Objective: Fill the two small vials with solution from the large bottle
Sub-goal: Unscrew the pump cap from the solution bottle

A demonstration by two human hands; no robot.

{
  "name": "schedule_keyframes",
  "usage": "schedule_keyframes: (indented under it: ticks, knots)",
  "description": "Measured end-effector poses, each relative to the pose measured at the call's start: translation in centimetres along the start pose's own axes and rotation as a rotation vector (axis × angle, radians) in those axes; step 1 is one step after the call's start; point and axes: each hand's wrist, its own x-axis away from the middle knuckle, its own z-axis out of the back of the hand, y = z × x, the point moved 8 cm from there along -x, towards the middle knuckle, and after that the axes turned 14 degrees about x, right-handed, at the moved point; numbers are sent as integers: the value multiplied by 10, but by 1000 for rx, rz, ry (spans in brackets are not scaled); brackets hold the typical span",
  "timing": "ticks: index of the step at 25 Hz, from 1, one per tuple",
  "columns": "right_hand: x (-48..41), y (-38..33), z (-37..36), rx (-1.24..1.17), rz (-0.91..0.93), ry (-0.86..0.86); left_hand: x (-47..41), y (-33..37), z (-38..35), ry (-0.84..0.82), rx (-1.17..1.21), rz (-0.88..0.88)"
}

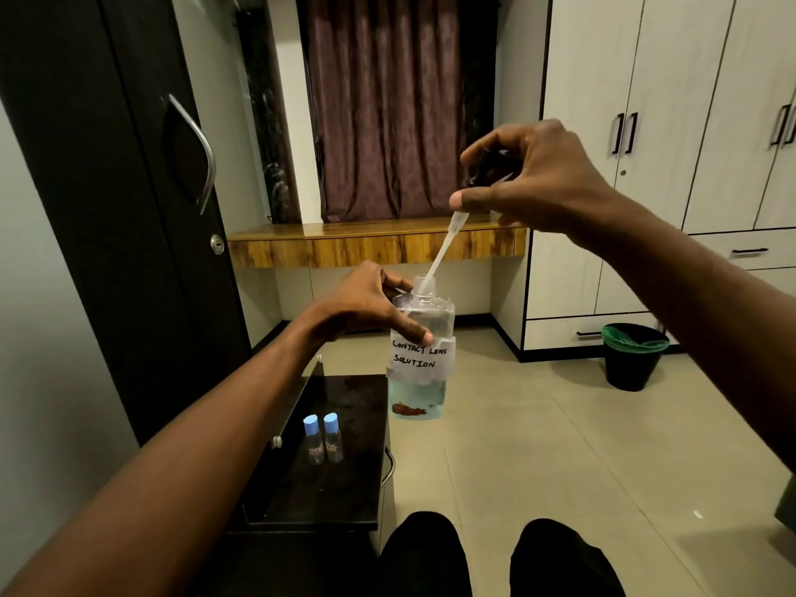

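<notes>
My left hand (366, 305) grips the large clear bottle (424, 321) by its shoulder and holds it in the air. Its white label reads "CONTACT LENS SOLUTION", its neck is uncapped, and bluish liquid fills the lower part. My right hand (530, 178) pinches the top of a clear plastic dropper (439, 252), whose thin tip slants down into the bottle's neck. Two small clear vials (323, 439) with blue caps stand upright side by side on the dark cabinet top (344, 480), below and left of the bottle.
A dark wardrobe door (129, 187) with a metal handle rises at the left. A wooden shelf (374, 247) and curtain are ahead, white wardrobes (646, 122) at the right. A black bin (633, 355) stands on the tiled floor. My knees (495, 558) are at the bottom.
</notes>
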Motion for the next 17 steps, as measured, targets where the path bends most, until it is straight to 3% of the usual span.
schedule_keyframes:
  ticks: [10,17]
  knots:
    - [-1,69,13,-447,-318,164,21,-56,51,173,-153,177]
    - [26,108,-145,-571,-664,-64,28,-94,88,231,-276,331]
